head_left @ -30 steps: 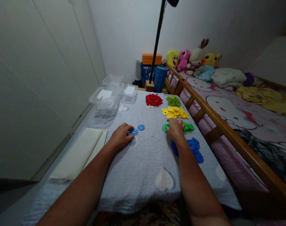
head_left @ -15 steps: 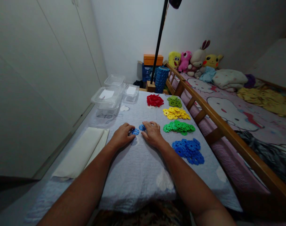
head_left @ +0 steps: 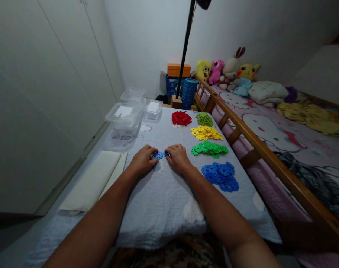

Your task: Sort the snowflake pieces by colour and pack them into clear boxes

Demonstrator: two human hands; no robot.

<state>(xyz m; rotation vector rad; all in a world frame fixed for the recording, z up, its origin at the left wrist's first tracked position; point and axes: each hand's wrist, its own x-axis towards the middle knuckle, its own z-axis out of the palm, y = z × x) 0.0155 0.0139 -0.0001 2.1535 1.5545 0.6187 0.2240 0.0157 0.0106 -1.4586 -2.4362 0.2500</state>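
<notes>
Between thumb and fingers, my left hand (head_left: 143, 160) grips a blue snowflake disc (head_left: 158, 155) just above the cloth-covered table (head_left: 164, 208). My right hand (head_left: 178, 158) is closed on a second blue snowflake disc (head_left: 166, 153), partly covered by its fingers. The edges of the two discs are close together; whether they touch I cannot tell. To the right of my right hand lies a pile of blue discs (head_left: 221, 175), with a pile of green discs (head_left: 210, 148) behind it.
Yellow discs (head_left: 206, 133), light green discs (head_left: 204, 119) and red discs (head_left: 181, 118) lie in piles farther back. Clear plastic containers (head_left: 124, 116) stand at the back left. A folded cream cloth (head_left: 91, 182) lies at left. A wooden bed rail (head_left: 250, 141) runs along the right.
My right hand has turned its disc and brought it nearer to the disc in my left hand. The whole view has shifted slightly.
</notes>
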